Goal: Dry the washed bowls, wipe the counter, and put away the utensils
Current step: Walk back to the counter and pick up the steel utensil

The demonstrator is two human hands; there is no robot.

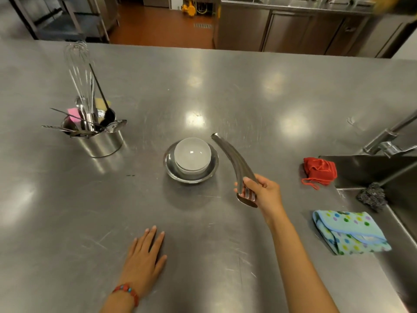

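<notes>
Overhead lamps glare in patches on the steel counter point(203, 86); edges bend, corners blur.

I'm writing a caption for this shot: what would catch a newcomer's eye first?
The right hand at centre-right grips a bundle of metal utensils, held over the counter beside the stacked bowls. At far left stands a pot bristling with a whisk and spoons. Near the sink, a red cloth and a dotted blue towel add colour.

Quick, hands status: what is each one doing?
Left hand: open, flat on the counter, empty.
Right hand: closed on a metal utensil.
</notes>
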